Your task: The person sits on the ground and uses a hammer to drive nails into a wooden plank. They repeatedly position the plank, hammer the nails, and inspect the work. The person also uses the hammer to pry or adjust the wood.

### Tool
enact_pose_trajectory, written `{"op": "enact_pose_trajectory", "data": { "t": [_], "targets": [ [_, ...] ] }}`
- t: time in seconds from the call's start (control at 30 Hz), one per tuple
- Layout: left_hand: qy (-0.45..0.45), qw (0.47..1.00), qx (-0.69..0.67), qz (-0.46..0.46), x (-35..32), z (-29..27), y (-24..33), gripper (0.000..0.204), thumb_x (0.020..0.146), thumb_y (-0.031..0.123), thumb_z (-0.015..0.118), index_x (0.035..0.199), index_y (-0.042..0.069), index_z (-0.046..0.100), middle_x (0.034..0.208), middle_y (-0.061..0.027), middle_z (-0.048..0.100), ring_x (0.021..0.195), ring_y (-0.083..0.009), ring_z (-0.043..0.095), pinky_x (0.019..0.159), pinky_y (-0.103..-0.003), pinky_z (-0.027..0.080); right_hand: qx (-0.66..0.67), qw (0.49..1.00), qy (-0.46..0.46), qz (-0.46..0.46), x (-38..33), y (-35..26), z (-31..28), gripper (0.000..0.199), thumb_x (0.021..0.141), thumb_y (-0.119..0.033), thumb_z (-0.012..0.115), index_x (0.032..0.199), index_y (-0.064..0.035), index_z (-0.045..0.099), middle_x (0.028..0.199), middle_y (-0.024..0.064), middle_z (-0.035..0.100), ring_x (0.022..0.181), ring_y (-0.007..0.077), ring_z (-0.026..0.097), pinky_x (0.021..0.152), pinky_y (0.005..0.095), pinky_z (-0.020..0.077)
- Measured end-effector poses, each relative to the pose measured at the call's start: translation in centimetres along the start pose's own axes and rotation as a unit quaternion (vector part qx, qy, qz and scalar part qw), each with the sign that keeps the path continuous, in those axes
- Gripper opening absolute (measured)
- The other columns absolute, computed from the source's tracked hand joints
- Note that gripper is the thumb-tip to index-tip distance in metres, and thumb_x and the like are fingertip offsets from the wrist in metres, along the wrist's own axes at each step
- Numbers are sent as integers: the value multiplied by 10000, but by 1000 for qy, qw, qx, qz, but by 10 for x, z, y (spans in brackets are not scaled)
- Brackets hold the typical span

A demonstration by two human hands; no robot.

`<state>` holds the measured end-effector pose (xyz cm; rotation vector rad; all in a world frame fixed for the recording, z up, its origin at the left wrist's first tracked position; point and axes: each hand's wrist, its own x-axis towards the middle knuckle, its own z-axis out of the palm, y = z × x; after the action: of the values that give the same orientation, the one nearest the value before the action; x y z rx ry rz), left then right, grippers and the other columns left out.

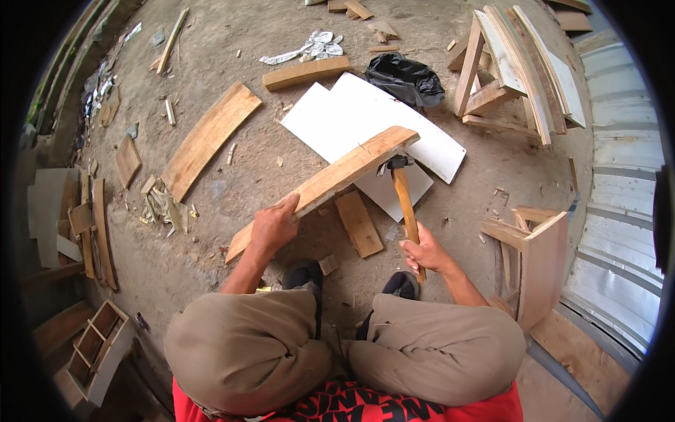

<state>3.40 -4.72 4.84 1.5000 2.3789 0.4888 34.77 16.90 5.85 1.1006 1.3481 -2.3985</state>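
Observation:
My left hand (273,226) is closed around a long wooden plank (344,169) near its lower left end. The plank slants up to the right, its far end over white boards (337,105) on the ground. In my right hand (426,251) is a claw hammer (406,200), gripped low on its wooden handle. The hammer's dark metal head is beside the plank's far end; I cannot tell whether they touch. Below the plank, between my hands, lies a short wooden board (358,224). A small wood block (328,265) is on the ground near my left shoe.
A wide board (211,141) lies to the left. Behind the white boards are a wood beam (306,72) and a black plastic bag (404,79). Wooden frames (492,77) stand far right, and a box-like wooden piece (543,264) near right, by a corrugated metal wall (622,190).

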Motion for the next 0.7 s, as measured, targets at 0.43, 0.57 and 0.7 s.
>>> {"op": "enact_pose_trajectory", "data": {
  "t": [0.43,0.57,0.7],
  "targets": [
    [-29,999,8,-22,1,-1,4,515,744,122,679,1253,81,605,1179,-177,690,861,-348,713,750,-436,586,-52,996,-49,55,-6,-22,-35,516,962,-33,541,1390,6,257,646,-5,451,430,92,469,383,276,417],
    [-41,999,-1,-27,6,-4,4,513,747,121,688,1253,95,609,1095,-191,709,832,-363,711,728,-446,580,-32,996,-47,72,-9,-43,-35,324,954,-24,571,1147,-96,320,617,-8,416,407,86,423,354,270,383],
    [-61,997,-14,-41,9,-8,1,507,757,136,693,1257,96,617,926,-211,718,788,-382,705,706,-458,569,-41,993,-75,79,-8,-43,-47,511,950,-31,575,1353,-62,263,623,-17,426,421,84,443,368,261,396]
  ]
}}
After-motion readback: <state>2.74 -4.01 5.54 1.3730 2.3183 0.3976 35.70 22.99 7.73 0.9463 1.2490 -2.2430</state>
